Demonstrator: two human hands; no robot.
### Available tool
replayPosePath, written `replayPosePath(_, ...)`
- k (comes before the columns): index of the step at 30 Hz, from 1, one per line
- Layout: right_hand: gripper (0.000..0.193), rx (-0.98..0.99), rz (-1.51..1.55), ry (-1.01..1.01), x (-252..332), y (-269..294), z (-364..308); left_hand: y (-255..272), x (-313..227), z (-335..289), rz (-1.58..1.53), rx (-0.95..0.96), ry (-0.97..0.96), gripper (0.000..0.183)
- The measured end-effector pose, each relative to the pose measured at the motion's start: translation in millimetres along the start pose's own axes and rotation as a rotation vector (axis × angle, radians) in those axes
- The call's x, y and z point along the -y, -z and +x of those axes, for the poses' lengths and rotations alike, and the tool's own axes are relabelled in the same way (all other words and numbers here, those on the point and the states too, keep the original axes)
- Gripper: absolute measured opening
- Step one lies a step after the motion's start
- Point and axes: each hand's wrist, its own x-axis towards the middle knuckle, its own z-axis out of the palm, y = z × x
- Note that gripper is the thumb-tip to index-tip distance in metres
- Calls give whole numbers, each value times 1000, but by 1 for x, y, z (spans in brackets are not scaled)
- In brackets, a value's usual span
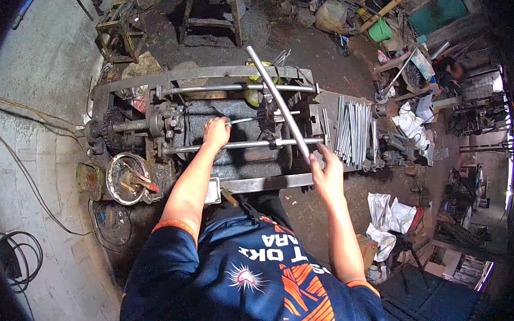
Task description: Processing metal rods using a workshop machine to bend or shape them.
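My left hand [216,133] is closed around the left end of a thin metal rod [244,120], between the two guide bars of a greasy machine frame [258,185]. The rod runs right into a dark clamp-like block [267,120] on the sliding carriage. A long steel lever [278,103] slants across the carriage, its top leaning far left. My right hand [327,169] is at the lever's near end, thumb against it and fingers apart, not wrapped round it. To its right, many grey metal rods [352,131] lie side by side on a flat plate.
At the machine's left end are a chuck-like head [163,120] and a round pail [127,179] with brushes or sticks in it. A white box [212,191] sits by the near rail. White sacks [387,217] lie at right; a wooden stand [210,22] is beyond the frame.
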Motion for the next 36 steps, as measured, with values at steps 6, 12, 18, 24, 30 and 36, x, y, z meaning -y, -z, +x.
replayPosePath(6,31,385,-128,-249,8,-16,-8,-3,5,2,16,27,11,23)
replayPosePath(12,28,532,74,-313,50,-28,-20,7,-12,3,7,65,20,20)
replayPosePath(18,30,630,252,-367,18,-15,-7,6,-14,-2,-118,-36,1,20)
replayPosePath(24,27,452,240,-194,-24,-14,58,22,-128,-48,-733,-82,138,37)
replayPosePath(30,35,415,-152,558,-18,-70,189,52,-228,-101,-361,135,286,72)
replayPosePath(36,32,560,-517,947,-31,-143,277,52,-238,-76,74,242,517,43)
